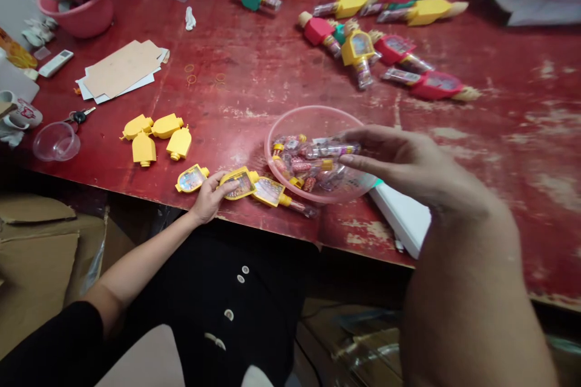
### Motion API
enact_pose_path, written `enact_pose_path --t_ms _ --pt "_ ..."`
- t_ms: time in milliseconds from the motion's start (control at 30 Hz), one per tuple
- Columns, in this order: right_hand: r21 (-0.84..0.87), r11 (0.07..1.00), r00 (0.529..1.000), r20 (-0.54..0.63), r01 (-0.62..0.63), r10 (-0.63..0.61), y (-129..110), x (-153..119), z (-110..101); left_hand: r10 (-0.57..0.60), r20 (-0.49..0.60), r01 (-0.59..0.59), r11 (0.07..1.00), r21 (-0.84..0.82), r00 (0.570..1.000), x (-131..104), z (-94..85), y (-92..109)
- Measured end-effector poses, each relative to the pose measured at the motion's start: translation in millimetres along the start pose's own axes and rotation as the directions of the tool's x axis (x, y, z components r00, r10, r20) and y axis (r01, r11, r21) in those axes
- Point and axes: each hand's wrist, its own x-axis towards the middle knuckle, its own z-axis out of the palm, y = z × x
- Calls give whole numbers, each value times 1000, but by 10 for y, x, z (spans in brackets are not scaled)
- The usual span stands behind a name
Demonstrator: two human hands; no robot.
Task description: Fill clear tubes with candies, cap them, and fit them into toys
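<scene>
My left hand (212,195) grips a yellow plastic toy case (238,184) with a clear window, close to the table's front edge. On its left lies a similar yellow case (191,178); on its right, another yellow case (269,191) has a clear tube (302,208) joined to its neck. Over the pink see-through bowl (318,198), my right hand (403,160) has thumb and fingers around the end of a clear candy tube (330,150). Several yellow-capped tubes (297,164) with small coloured contents lie in the bowl. Several yellow cases (144,148) rest face down farther left.
Yellow, red and green toys with tubes (358,51) lie scattered at the back. A white box-like device (403,217) sits right of the bowl. Cardboard sheets (124,69), keys (84,115), a small clear cup (57,142) and a pink bucket (84,9) stand or lie left.
</scene>
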Motion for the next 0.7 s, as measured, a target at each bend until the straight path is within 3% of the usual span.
enact_pose_path --t_ms 167,333,500,600,700 --pt "116 992 996 -67 -46 54 -144 -159 68 -9 -11 9 1000 -17 1000 -13 26 28" --pt "26 997 977 -198 -69 73 65 -106 15 9 -5 -9 1000 -23 1000 -14 29 32" --pt "191 979 971 -209 -74 114 96 -91 42 13 -3 -13 1000 25 1000 1 -10 -12" --pt "266 964 966 -249 -6 75 -64 -180 173 93 -24 -86 977 194 995 -11 -19 -60" --pt "297 949 949 -316 101 -2 -203 -335 354 307 11 -275 834 479 952 -68 24 -85"
